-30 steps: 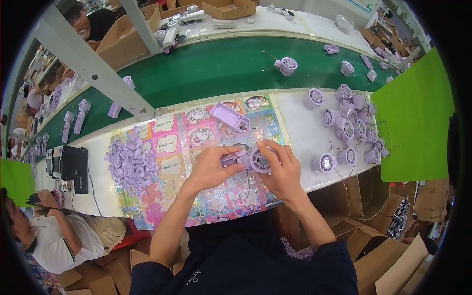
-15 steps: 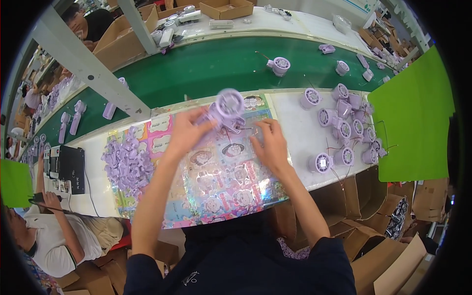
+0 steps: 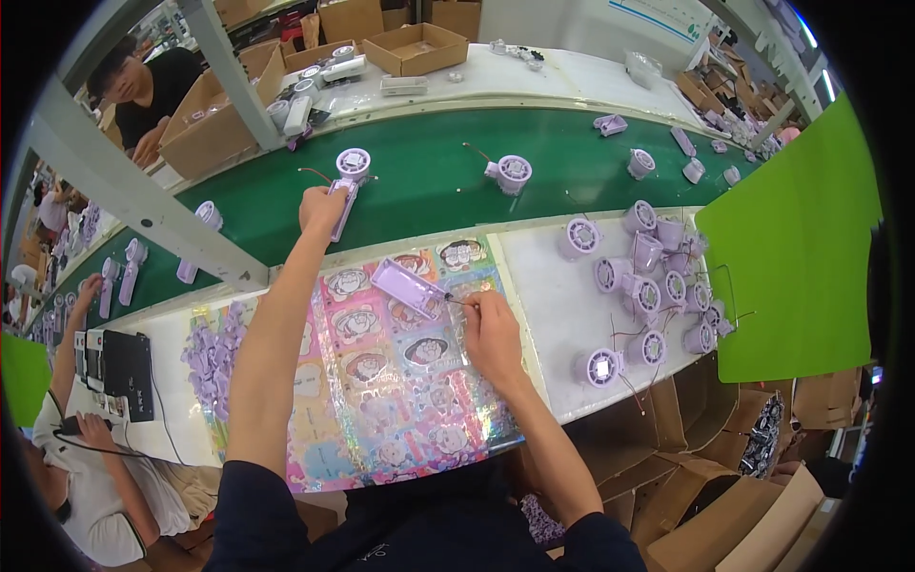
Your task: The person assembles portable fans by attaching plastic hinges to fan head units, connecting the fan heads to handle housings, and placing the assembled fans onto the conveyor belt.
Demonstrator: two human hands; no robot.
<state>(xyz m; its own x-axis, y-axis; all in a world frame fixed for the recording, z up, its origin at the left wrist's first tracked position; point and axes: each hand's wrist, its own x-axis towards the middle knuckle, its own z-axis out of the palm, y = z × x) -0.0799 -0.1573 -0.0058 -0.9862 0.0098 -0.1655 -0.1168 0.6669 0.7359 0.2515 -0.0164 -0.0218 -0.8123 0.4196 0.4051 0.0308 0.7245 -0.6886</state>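
Out over the green belt, my left hand (image 3: 324, 208) is closed round the handle of a lilac handheld fan (image 3: 353, 164), whose round head points away from me and trails a thin wire. My right hand (image 3: 493, 334) is in a pinch above the patterned sheet (image 3: 381, 410). Between its fingertips is what looks like a thin dark wire (image 3: 459, 300). It leads to the near end of an open lilac handle shell (image 3: 407, 288), which lies tilted on the sheet. Whether the fingers also touch the shell I cannot tell.
Several lilac fan heads (image 3: 648, 296) with loose wires cluster at the right. A pile of small lilac parts (image 3: 214, 357) lies left of my forearm. More fans ride the green belt (image 3: 429, 181). A metal post (image 3: 143, 210) rises at the left, near a co-worker's arm.
My left hand has gone forward and left with the fan, from over the sheet onto the belt. A handle shell now lies on the sheet, and my right hand has closed into a pinch beside it.
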